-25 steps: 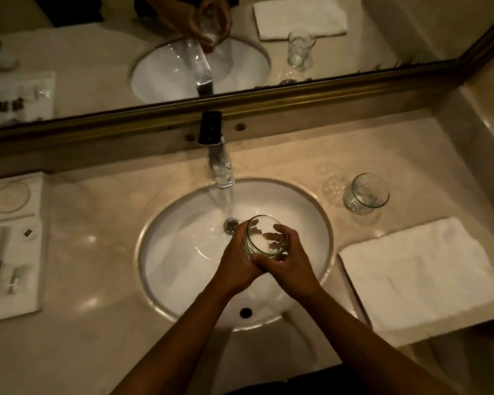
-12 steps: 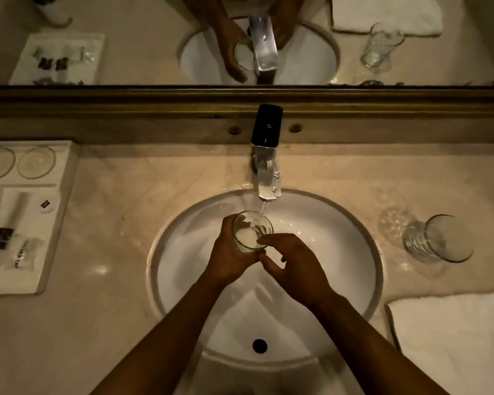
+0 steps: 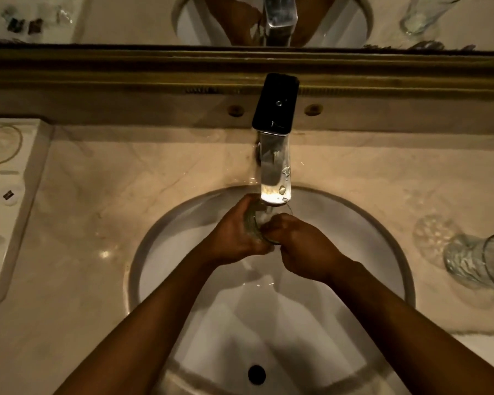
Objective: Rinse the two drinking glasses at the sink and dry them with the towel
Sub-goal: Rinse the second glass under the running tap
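One clear drinking glass (image 3: 254, 220) is under the faucet spout (image 3: 275, 169), over the white sink basin (image 3: 354, 252). My left hand (image 3: 231, 232) wraps around its left side. My right hand (image 3: 300, 243) presses on its right side, with fingers at or inside the rim, so most of the glass is hidden. The second glass (image 3: 479, 263) stands on the counter to the right of the basin, cut by the frame edge. A corner of the white towel (image 3: 488, 349) shows at the lower right.
A white tray (image 3: 9, 195) with small toiletry items sits on the marble counter (image 3: 97, 209) at the left. The mirror frame (image 3: 126, 69) runs along the back. An overflow hole (image 3: 256, 374) marks the basin's near wall.
Both hands have lifted the glass up and back, right under the spout. The right hand has closed onto the glass. The camera has moved closer and tilted down.
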`<state>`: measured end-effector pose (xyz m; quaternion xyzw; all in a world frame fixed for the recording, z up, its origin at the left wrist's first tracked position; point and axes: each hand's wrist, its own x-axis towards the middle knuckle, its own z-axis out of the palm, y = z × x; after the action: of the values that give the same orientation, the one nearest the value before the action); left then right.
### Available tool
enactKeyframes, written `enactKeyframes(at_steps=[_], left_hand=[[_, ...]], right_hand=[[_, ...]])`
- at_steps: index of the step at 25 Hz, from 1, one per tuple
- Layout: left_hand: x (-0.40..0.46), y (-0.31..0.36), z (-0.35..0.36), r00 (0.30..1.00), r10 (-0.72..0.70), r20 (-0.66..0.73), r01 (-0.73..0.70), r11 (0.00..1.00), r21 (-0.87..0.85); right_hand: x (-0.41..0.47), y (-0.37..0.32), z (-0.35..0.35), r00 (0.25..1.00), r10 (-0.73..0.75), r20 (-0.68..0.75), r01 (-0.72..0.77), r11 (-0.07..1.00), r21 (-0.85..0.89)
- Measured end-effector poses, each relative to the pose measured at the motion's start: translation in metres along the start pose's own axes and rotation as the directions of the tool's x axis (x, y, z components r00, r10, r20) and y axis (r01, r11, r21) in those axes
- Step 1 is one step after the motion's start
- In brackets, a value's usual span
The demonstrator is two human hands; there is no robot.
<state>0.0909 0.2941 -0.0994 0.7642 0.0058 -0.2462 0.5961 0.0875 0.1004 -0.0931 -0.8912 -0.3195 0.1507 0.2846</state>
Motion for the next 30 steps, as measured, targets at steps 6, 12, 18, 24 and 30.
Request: enactKeyframes(at_steps=[6, 12, 18, 24, 30], left_hand=[[0.014, 0.002, -0.030, 0.973, -0.022, 0.231, 0.077, 0.970, -0.232], [0.021, -0.006, 0.008, 0.970, -0.241, 0.033, 0.144, 0.462, -0.875], [0.029, 0.014, 0.024, 0.898, -0.439, -0.035, 0.207, 0.490, -0.847], [0.035, 0.020, 0.003, 0.824, -0.516, 0.233, 0.540, 0.591, -0.600], [0.017, 0.039, -0.002, 0.839, -0.471, 0.272, 0.537, 0.638, -0.552]], right_hand=[[0.018, 0.004, 0.006, 0.998, -0.029, -0.050, 0.024, 0.994, -0.110], [0.017, -0.021, 0.016, 0.947, 0.150, -0.284, -0.173, 0.983, -0.058], [0.023, -0.032, 0.009, 0.963, 0.188, -0.195, -0.161, 0.976, 0.145], [0.014, 0.001, 0.005, 0.990, -0.081, -0.119, 0.079, 0.997, -0.026], [0.018, -0.016, 0.016, 0.968, 0.077, -0.238, -0.071, 0.997, 0.033]])
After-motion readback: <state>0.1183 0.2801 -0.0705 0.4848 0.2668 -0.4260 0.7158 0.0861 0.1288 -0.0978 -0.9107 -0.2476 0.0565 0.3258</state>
